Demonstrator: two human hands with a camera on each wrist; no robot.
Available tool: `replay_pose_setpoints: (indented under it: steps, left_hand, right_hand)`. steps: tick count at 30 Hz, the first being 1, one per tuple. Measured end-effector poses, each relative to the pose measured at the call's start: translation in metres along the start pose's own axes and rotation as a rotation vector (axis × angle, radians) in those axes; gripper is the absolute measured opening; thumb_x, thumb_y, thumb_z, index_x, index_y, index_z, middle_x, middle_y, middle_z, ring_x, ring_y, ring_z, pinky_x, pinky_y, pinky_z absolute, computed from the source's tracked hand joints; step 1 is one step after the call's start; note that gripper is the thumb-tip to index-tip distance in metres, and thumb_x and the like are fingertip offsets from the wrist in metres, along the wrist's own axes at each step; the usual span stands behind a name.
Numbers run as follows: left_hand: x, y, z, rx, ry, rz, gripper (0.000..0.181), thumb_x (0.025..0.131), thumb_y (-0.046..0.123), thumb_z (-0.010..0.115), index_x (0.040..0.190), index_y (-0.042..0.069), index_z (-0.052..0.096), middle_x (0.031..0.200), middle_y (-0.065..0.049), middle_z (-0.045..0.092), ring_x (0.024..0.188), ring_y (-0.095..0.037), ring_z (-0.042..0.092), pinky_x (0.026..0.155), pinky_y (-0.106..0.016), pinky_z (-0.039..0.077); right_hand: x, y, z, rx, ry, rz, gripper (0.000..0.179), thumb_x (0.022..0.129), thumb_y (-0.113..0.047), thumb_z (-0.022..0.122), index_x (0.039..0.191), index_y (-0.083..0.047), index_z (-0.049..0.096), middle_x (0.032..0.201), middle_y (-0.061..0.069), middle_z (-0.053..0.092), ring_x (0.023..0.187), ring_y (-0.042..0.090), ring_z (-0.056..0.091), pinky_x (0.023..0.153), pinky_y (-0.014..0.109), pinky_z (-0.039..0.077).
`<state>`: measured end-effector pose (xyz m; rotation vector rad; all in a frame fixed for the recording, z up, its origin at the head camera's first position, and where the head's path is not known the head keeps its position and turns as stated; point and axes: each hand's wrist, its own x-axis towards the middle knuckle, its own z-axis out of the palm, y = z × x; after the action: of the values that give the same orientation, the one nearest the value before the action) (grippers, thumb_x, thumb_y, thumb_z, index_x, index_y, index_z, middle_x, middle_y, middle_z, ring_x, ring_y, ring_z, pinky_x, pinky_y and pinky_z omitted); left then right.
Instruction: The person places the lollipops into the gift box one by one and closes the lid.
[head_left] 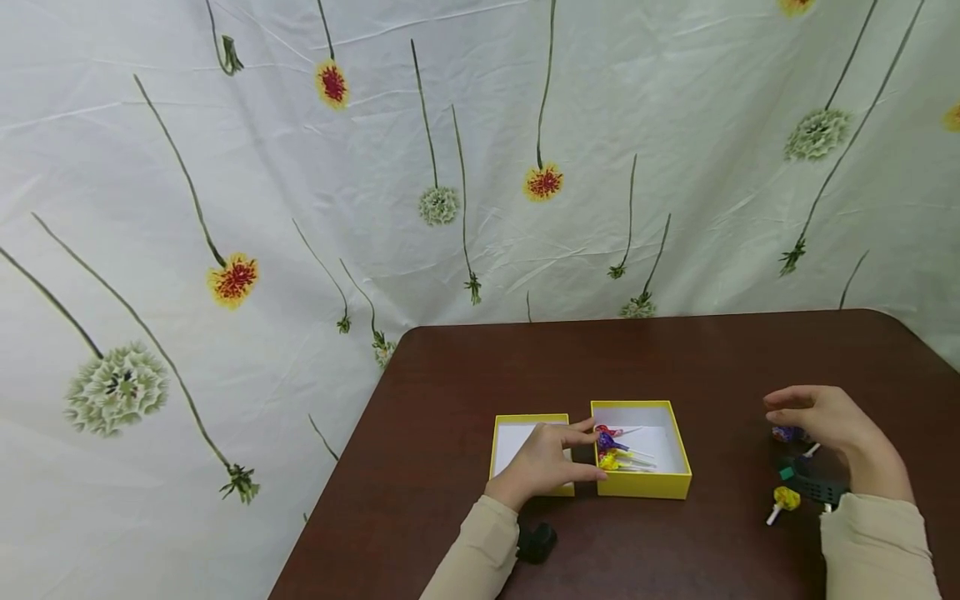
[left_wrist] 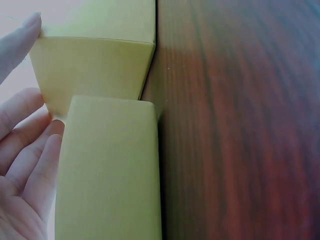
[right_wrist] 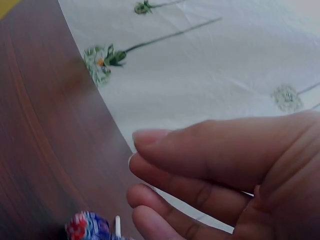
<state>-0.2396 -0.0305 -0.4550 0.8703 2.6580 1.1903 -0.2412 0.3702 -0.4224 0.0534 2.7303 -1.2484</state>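
Observation:
My left hand [head_left: 546, 458] holds the left side of an open yellow box [head_left: 643, 485], thumb at the front corner and fingertips at the left rim. Inside the white interior lie several wrapped lollipops [head_left: 611, 446], red, purple and yellow, with their sticks pointing right. Partly behind that hand is a shallower yellow box part [head_left: 530, 417], white inside. On the right, my right hand [head_left: 840, 425] hovers with loosely bent fingers, and I see nothing between them. Just under it lies a purple lollipop [right_wrist: 90, 226], partly covered in the head view. A yellow lollipop [head_left: 786, 498] lies nearer the front.
Dark brown table [head_left: 720, 358] under everything. Behind it hangs a white cloth [head_left: 487, 250] printed with flowers. A black wrist device [head_left: 536, 543] sits by the left sleeve, and another [head_left: 817, 485] by the right wrist, close to the loose lollipops.

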Motion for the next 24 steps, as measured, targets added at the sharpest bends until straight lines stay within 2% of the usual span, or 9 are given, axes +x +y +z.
replay_pose_setpoints:
  steps: [6, 14, 19, 21, 24]
  left_hand:
    - [0.0, 0.001, 0.0, 0.014, -0.003, -0.008, 0.055, 0.081, 0.036, 0.084, 0.128, 0.012, 0.07, 0.146, 0.006, 0.056, 0.134, -0.02, 0.055, 0.107, -0.032, 0.048]
    - [-0.001, 0.001, 0.0, -0.014, -0.001, -0.012, 0.054, 0.081, 0.035, 0.084, 0.128, 0.011, 0.07, 0.145, 0.002, 0.057, 0.129, -0.019, 0.06, 0.102, -0.029, 0.052]
    - [0.0, -0.001, 0.0, -0.019, -0.001, -0.016, 0.054, 0.08, 0.034, 0.085, 0.127, 0.012, 0.07, 0.146, 0.004, 0.056, 0.131, -0.019, 0.058, 0.103, -0.028, 0.051]
    - [0.0, -0.001, 0.0, -0.013, 0.0, -0.013, 0.054, 0.08, 0.034, 0.085, 0.127, 0.012, 0.07, 0.146, 0.005, 0.056, 0.132, -0.019, 0.056, 0.105, -0.029, 0.05]
    - [0.0, -0.001, 0.001, -0.01, 0.004, -0.011, 0.054, 0.08, 0.034, 0.085, 0.127, 0.012, 0.07, 0.145, 0.006, 0.057, 0.133, -0.02, 0.056, 0.105, -0.03, 0.05]
  right_hand:
    - [-0.003, 0.013, -0.004, -0.012, -0.008, 0.031, 0.051, 0.098, -0.016, 0.062, 0.135, 0.016, 0.048, 0.14, 0.045, 0.039, 0.119, 0.06, 0.044, 0.09, 0.076, 0.038]
    - [0.0, 0.024, -0.004, -0.057, -0.037, 0.019, 0.046, 0.094, -0.007, 0.062, 0.131, 0.018, 0.05, 0.138, 0.047, 0.038, 0.116, 0.062, 0.045, 0.089, 0.074, 0.041]
    - [0.002, 0.027, -0.004, -0.054, -0.037, 0.033, 0.046, 0.093, -0.007, 0.063, 0.13, 0.018, 0.052, 0.138, 0.048, 0.036, 0.118, 0.063, 0.041, 0.09, 0.075, 0.039]
    - [0.002, 0.027, -0.004, -0.062, -0.028, 0.028, 0.044, 0.092, -0.006, 0.063, 0.128, 0.018, 0.054, 0.136, 0.049, 0.037, 0.117, 0.063, 0.042, 0.09, 0.073, 0.04]
    - [0.003, 0.028, -0.002, -0.105, -0.008, -0.012, 0.038, 0.09, -0.003, 0.065, 0.121, 0.018, 0.058, 0.127, 0.047, 0.047, 0.108, 0.058, 0.051, 0.084, 0.068, 0.046]
